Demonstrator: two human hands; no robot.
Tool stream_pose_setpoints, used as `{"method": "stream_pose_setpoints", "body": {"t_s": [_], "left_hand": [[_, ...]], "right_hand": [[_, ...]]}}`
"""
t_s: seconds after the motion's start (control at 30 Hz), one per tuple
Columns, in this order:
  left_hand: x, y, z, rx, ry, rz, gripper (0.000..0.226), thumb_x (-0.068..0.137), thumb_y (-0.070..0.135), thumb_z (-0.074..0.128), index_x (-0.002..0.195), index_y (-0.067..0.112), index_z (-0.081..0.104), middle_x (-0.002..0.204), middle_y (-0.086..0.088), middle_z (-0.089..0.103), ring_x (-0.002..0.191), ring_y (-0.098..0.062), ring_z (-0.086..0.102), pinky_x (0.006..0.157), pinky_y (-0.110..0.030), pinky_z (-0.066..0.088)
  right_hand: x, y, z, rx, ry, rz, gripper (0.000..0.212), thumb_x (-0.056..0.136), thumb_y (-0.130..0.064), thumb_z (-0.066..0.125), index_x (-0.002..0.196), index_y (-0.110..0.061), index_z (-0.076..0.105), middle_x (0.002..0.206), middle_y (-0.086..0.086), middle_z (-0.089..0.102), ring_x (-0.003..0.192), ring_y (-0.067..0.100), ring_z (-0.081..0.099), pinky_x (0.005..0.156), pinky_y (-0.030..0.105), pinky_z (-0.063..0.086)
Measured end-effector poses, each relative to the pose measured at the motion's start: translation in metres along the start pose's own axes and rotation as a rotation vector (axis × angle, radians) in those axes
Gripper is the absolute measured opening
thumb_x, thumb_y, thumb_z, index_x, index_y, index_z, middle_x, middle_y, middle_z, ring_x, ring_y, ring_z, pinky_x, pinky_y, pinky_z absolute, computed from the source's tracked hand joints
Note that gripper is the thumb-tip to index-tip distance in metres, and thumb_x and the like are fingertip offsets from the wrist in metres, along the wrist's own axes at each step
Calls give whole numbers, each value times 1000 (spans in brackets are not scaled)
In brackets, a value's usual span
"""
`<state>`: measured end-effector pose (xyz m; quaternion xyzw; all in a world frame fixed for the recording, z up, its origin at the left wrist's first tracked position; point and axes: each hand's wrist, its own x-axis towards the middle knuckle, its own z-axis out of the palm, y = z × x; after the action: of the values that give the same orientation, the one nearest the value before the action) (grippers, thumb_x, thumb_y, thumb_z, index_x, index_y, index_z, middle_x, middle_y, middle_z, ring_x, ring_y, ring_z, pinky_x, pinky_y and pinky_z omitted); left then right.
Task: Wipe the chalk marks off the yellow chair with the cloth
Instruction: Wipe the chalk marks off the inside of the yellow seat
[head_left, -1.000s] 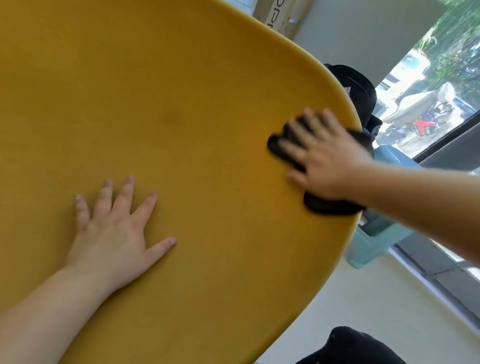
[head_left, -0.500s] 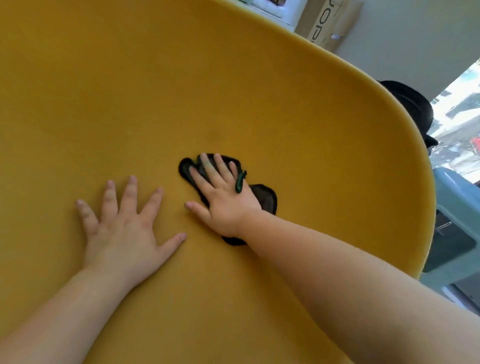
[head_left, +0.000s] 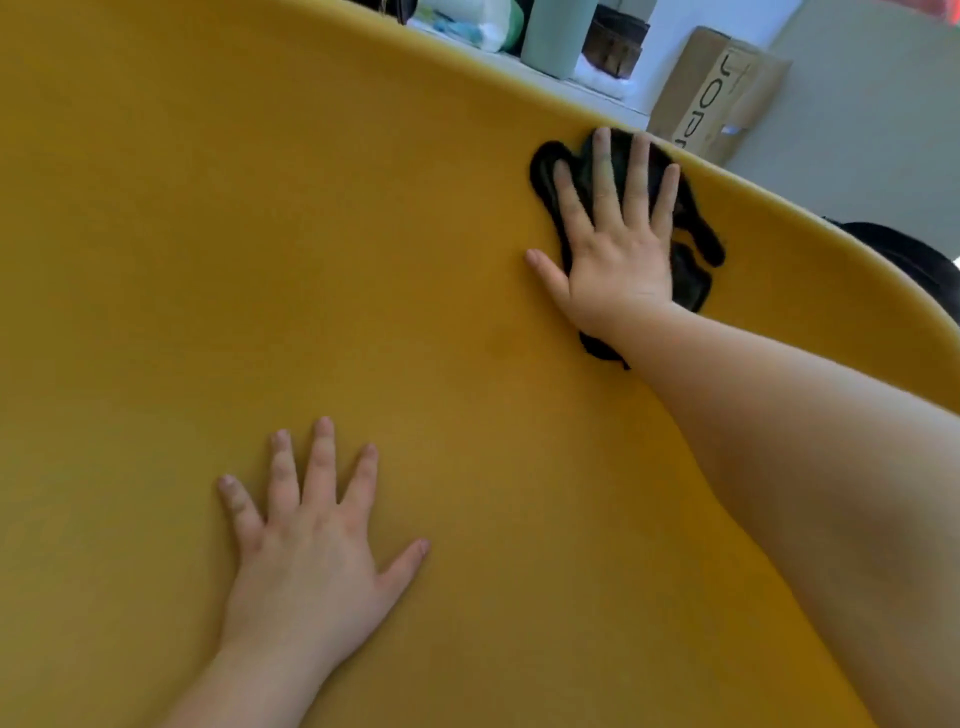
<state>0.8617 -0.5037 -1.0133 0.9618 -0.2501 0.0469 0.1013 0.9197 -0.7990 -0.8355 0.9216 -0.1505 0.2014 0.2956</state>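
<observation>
The yellow chair (head_left: 260, 234) fills most of the view, its curved rim running from top left to right. My right hand (head_left: 618, 244) lies flat with fingers spread on a black cloth (head_left: 691, 249), pressing it against the chair just below the upper rim. My left hand (head_left: 306, 551) rests flat on the chair lower down, fingers apart, holding nothing. No chalk marks stand out on the yellow surface.
Beyond the rim stand a cardboard box (head_left: 717, 93), a pale green cylinder (head_left: 556, 36) and clutter on a white shelf (head_left: 597, 93). A black object (head_left: 909, 254) shows past the right rim.
My right hand has slid the cloth from the middle of the chair up and right to the rim. One second ago it was at the right edge. My left hand stays planted.
</observation>
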Motion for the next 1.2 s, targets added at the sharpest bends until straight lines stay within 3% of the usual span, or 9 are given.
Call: {"method": "stream_pose_setpoints", "body": {"t_s": [0.1, 0.2, 0.37, 0.43, 0.53, 0.73, 0.97, 1.1, 1.2], "left_hand": [[0, 1, 1, -17, 26, -10, 97, 68, 85, 44, 140, 22, 55, 157, -16, 33, 143, -47, 25, 105, -76, 18], [2, 1, 2, -19, 35, -19, 95, 66, 85, 45, 139, 24, 56, 157, -15, 34, 143, -46, 26, 106, -75, 18], [0, -2, 1, -11, 13, -29, 95, 68, 86, 41, 141, 26, 53, 158, -12, 31, 145, -43, 23, 108, -73, 19], [0, -1, 1, -17, 9, -28, 96, 68, 86, 42, 141, 25, 53, 158, -13, 31, 145, -43, 24, 108, -73, 19], [0, 0, 0, -24, 1, -24, 96, 68, 86, 42, 141, 24, 53, 158, -14, 31, 144, -44, 24, 107, -73, 20], [0, 0, 0, -53, 26, -33, 96, 66, 85, 45, 141, 25, 53, 158, -14, 32, 144, -44, 25, 108, -73, 18], [1, -1, -3, -72, 8, -75, 92, 64, 84, 45, 141, 34, 50, 161, -5, 25, 149, -35, 16, 113, -67, 13], [1, -4, -2, -82, 5, -71, 89, 66, 83, 44, 141, 34, 51, 162, -4, 25, 149, -34, 16, 114, -66, 12], [0, -4, -2, -88, 3, -54, 89, 68, 82, 43, 142, 32, 51, 162, -5, 24, 149, -36, 15, 114, -67, 12]], "right_hand": [[-14, -79, 17, 224, -12, 26, 86, 96, -79, 14, 164, -29, 0, 171, 9, -14, 155, 41, -17, 122, 66, -6], [-57, -129, 27, 330, -90, -149, 83, 96, -79, 15, 164, -33, -1, 171, 7, -16, 155, 39, -22, 122, 65, -4], [-108, -98, 35, 243, -188, -533, 77, 95, -80, 17, 162, -44, 8, 173, -1, -6, 157, 34, -14, 122, 65, -10], [-84, -44, 37, 88, -133, -474, 78, 93, -81, 19, 161, -44, 18, 173, 2, 5, 158, 38, -2, 120, 70, -6], [-27, 17, 21, -54, -50, -262, 82, 94, -79, 19, 163, -36, 17, 172, 12, 4, 156, 45, -2, 120, 69, -5], [19, -81, 3, 260, 117, 113, 82, 100, -73, 19, 165, -25, 4, 172, 13, -5, 157, 42, -7, 125, 61, -5], [-64, -157, 25, 439, -20, -323, 69, 104, -62, 25, 164, -31, 10, 173, 1, -4, 158, 31, -11, 127, 54, -2], [-111, -112, 36, 337, -209, -566, 67, 103, -65, 22, 163, -38, 8, 172, -6, -9, 158, 24, -14, 126, 48, -12], [-98, -35, 39, 141, -172, -524, 75, 96, -72, 25, 161, -36, 25, 171, -1, 12, 158, 30, 10, 123, 51, -5]]}}
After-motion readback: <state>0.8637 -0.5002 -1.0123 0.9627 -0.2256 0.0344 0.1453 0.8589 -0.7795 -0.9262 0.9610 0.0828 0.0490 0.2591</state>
